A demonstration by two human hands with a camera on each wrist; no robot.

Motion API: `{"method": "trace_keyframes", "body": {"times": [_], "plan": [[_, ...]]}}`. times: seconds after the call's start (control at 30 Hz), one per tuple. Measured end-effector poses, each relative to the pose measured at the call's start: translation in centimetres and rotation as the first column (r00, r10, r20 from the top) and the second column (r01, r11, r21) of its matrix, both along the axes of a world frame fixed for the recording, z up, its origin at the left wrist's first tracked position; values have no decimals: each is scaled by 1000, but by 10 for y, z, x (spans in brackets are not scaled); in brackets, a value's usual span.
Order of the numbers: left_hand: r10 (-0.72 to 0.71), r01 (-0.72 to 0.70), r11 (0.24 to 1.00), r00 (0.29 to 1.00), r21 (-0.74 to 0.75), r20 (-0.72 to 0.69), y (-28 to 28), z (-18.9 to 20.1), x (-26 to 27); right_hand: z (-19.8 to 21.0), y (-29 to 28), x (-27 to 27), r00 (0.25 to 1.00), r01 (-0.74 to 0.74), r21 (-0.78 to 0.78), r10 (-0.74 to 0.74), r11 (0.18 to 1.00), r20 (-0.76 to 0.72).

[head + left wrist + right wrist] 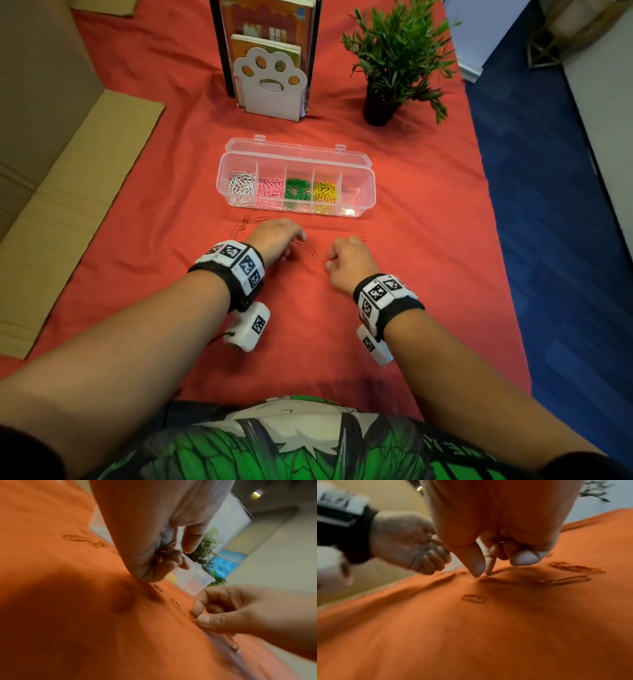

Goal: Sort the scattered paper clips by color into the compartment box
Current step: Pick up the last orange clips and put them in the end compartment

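The clear compartment box (363, 205) lies open on the red cloth, holding white (241, 188), pink (270, 190), green (297, 192) and yellow clips (324, 193); its rightmost compartment (356, 195) looks nearly empty. Several red clips lie loose in front of it, e.g. (245, 222), (314, 253), (474, 598). My left hand (291, 245) hovers low over the cloth, fingers curled round a bunch of red clips (164, 553). My right hand (332, 260) pinches one red clip (193, 618) between thumb and index finger (477, 568) at the cloth.
A paw-shaped bookend with books (270, 82) and a potted plant (394, 61) stand behind the box. Cardboard (68, 171) lies along the left. The table's right edge drops to blue floor (548, 240).
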State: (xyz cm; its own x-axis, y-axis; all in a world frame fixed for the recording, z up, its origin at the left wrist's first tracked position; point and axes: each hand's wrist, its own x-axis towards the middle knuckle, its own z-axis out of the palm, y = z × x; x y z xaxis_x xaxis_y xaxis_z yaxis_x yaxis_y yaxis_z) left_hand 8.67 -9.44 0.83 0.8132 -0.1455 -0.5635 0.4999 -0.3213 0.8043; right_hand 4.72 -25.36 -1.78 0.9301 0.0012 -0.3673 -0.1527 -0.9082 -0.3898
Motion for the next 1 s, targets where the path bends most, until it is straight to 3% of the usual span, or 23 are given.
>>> {"method": "trace_keyframes", "body": {"times": [0.07,0.2,0.3,0.4,0.5,0.57,0.6,0.67,0.73,0.8,0.9,0.97,1.0], "plan": [[-136,87,957,978,277,161,-1,-2,2,-4,4,-5,993,-108,-92,111,990,31],[-405,161,783,865,601,295,1,-10,4,1,6,-8,978,-204,-183,206,962,-8],[-580,246,627,780,740,233,3,-17,5,8,2,-6,971,-235,-189,224,954,-80],[-601,276,593,776,757,188,4,-21,4,16,-5,-7,949,-279,-156,248,947,-192],[-538,275,657,823,702,181,1,-21,1,19,-12,-16,932,-309,-147,268,940,-245],[-424,260,754,894,604,145,-4,-14,0,17,-14,-25,945,-289,-144,258,946,-203],[-330,246,833,940,495,89,-5,-11,0,16,-14,-29,952,-278,-149,250,949,-179],[-80,89,993,991,81,-110,-10,-3,-3,14,-10,-37,958,-278,-181,257,943,-130],[74,-169,944,945,-282,-319,-10,5,-8,14,-2,-43,953,-304,-251,291,919,-88],[80,-259,859,920,-442,-383,-8,8,-11,14,6,-47,951,-310,-292,302,905,-72],[139,-321,835,909,-447,-394,-12,7,-10,10,4,-45,959,-281,-258,263,924,-101],[171,-296,887,924,-354,-342,-19,5,-9,13,-5,-38,968,-189,-94,169,978,-186],[164,-240,930,949,-278,-269,-23,4,-9,16,-12,-35,969,-62,38,69,997,-237]]}}
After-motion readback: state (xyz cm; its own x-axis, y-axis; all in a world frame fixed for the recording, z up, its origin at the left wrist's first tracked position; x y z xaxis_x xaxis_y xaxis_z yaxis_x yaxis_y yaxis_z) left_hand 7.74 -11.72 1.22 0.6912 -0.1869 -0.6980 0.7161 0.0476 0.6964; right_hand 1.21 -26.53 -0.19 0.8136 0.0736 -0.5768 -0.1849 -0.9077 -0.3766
